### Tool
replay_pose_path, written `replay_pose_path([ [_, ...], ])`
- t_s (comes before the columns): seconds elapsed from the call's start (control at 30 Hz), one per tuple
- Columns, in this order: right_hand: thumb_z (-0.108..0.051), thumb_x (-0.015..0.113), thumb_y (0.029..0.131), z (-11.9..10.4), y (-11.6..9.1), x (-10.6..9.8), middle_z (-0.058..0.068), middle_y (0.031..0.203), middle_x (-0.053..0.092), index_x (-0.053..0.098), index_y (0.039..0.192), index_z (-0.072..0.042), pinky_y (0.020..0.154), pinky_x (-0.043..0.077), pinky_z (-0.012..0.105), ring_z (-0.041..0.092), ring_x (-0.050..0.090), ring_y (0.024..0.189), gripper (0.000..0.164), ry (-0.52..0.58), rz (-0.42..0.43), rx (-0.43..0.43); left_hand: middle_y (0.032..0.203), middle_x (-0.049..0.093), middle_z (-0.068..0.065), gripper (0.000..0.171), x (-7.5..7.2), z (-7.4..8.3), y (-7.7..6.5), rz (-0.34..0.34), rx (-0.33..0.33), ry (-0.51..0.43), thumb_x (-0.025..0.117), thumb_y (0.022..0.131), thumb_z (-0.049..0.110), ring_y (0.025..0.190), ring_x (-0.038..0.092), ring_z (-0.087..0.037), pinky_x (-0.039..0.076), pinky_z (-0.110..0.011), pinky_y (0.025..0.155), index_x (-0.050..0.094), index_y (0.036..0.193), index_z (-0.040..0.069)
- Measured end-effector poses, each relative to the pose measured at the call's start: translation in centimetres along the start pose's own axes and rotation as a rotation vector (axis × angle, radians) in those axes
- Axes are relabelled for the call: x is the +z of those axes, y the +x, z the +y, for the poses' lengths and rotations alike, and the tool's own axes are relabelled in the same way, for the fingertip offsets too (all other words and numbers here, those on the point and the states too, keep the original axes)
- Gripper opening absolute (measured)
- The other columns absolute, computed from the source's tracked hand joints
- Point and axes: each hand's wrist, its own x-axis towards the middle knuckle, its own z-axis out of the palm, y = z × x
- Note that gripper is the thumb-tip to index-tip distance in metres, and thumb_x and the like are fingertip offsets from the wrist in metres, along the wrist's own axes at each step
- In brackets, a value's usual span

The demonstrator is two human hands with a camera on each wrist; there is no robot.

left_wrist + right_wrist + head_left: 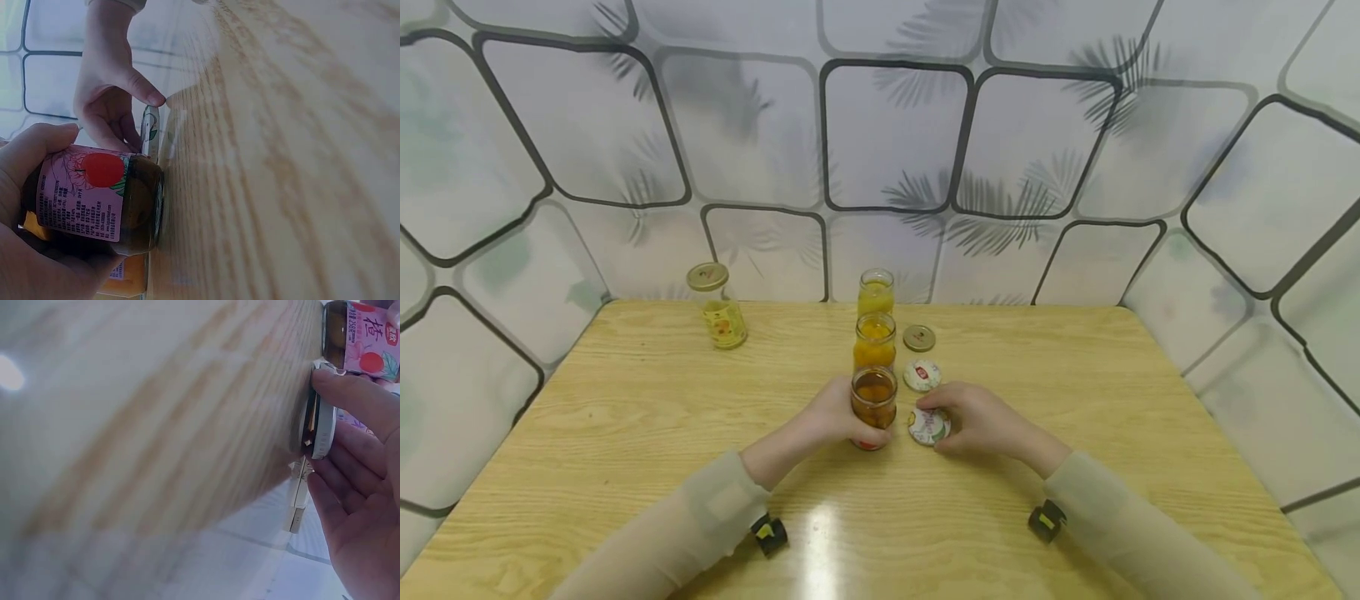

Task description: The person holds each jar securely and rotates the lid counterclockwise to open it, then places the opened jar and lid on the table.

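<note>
The left hand (837,415) grips the front uncapped jar (875,402) on the desk (625,425); the right hand (983,422) pinches a patterned lid (929,426) beside it.

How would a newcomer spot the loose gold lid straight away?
On the wooden table, find the three open jars lined up near the middle. Just right of them are three lids in a row; your loose gold lid is nearest the patterned wall. It is gold, unlike the two white printed lids, and lies on the table, unlike the gold cap on the far-left jar.
</note>
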Motion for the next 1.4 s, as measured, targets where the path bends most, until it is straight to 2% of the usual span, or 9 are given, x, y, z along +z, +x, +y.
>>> replay_pose_path([
  [0.23,-0.023,0.081,0.070,-0.5,0.3,-0.3,0.007,0.123,0.062,0.067,0.119,-0.003,0.099,0.041,0.039,0.024,0.056,0.115,0.055,-0.078,-0.031,-0.018,0.102,0.067,-0.005,0.057,0.0,0.0,0.0,0.000,-0.021,-0.008,0.085,0.063,0.005,0.096,0.062,-0.018,0.046,-0.035,0.091,0.059,0.114,-0.001],
  [0.5,-0.026,0.080,0.071,-0.7,0.5,-0.5,0.009,0.120,0.062,0.068,0.118,-0.001,0.098,0.042,0.037,0.024,0.056,0.112,0.055,-0.184,-0.068,-0.081,0.103,0.066,-0.004,0.058,0.1,0.0,0.0,0.000,-0.021,0.000,0.085,0.063,0.006,0.098,0.061,-0.018,0.045,-0.036,0.092,0.058,0.114,-0.001],
  [0.77,-0.033,0.078,0.074,0.0,0.3,-0.4,0.006,0.124,0.059,0.066,0.122,-0.003,0.098,0.042,0.034,0.021,0.055,0.114,0.058,-0.153,-0.083,-0.059,0.102,0.066,-0.004,0.057,0.1,0.0,0.1,-0.001,-0.021,0.004,0.085,0.063,0.005,0.096,0.061,-0.018,0.046,-0.036,0.091,0.059,0.113,-0.001],
  [1.13,-0.027,0.079,0.074,0.4,0.5,-0.2,0.005,0.120,0.060,0.068,0.116,-0.002,0.097,0.043,0.034,0.020,0.056,0.110,0.050,-0.155,-0.035,-0.113,0.101,0.066,-0.004,0.056,0.2,-0.2,0.1,0.011,-0.024,-0.003,0.085,0.063,0.005,0.094,0.061,-0.017,0.047,-0.035,0.089,0.059,0.113,0.000],
  [1.4,-0.025,0.078,0.074,0.3,0.6,-0.3,0.006,0.119,0.060,0.068,0.116,-0.001,0.098,0.042,0.035,0.020,0.056,0.110,0.049,-0.147,-0.044,-0.112,0.099,0.066,-0.004,0.054,0.3,-0.2,0.2,0.015,-0.021,0.012,0.085,0.063,0.006,0.092,0.061,-0.016,0.047,-0.034,0.088,0.060,0.111,0.000],
])
